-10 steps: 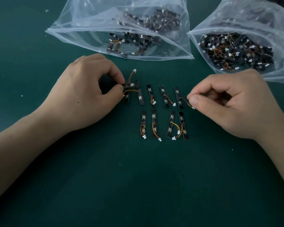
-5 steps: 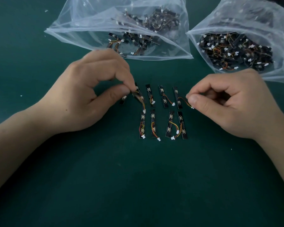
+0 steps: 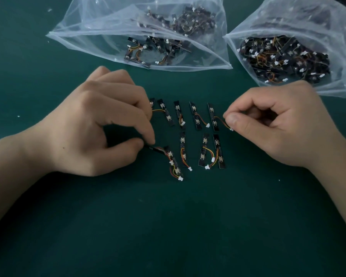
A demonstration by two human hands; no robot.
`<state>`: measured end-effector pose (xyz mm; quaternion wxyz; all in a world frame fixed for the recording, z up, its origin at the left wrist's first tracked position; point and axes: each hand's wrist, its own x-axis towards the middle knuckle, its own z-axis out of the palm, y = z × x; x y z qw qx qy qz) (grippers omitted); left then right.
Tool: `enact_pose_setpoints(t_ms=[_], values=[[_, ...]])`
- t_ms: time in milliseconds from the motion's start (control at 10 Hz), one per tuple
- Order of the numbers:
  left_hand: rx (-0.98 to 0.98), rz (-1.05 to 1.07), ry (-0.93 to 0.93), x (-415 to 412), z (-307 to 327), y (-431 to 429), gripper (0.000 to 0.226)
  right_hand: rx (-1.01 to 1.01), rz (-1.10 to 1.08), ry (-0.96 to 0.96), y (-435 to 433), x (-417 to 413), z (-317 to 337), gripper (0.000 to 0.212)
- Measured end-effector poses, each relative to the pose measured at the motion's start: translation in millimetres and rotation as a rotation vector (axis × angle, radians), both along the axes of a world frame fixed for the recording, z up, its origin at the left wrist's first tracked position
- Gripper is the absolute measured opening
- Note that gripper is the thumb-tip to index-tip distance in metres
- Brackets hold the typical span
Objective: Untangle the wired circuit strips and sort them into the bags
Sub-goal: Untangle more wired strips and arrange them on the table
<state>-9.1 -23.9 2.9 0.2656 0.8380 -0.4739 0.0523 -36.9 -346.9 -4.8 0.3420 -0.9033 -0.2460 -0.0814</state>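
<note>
With the left hand (image 3: 100, 124) pinching a tangled circuit strip (image 3: 173, 163) and the right hand (image 3: 268, 124) pinching another's wire (image 3: 221, 121) mid-table (image 3: 168, 226), a careless tug could drag neighbouring strips (image 3: 196, 116) and retangle them.

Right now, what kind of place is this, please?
Probably an electronics assembly or sorting bench: a green mat, small wired strips laid in rows, and clear bags holding the same parts.

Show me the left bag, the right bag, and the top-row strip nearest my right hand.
left bag (image 3: 84, 40), head view, bare front wall
right bag (image 3: 340, 84), head view, bare lower corner
top-right strip (image 3: 213, 116), head view, board's middle
</note>
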Motion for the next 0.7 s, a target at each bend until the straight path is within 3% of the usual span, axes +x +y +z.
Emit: enact_pose_setpoints(t_ms=[300, 400, 600, 700], values=[[0.108, 0.103, 0.031, -18, 4, -10, 0.013, 0.001, -0.008, 0.007, 0, 1, -2, 0.011], [0.124, 0.106, -0.045, -18, 1, -11, 0.015, 0.004, -0.008, 0.011, 0, 1, -2, 0.010], [0.107, 0.252, 0.038, -10, -8, 4, 0.035, 0.003, -0.008, 0.017, 0, 1, -2, 0.010], [0.099, 0.175, 0.042, -11, 2, 0, 0.027, 0.003, -0.011, 0.023, 0, 1, -2, 0.009]])
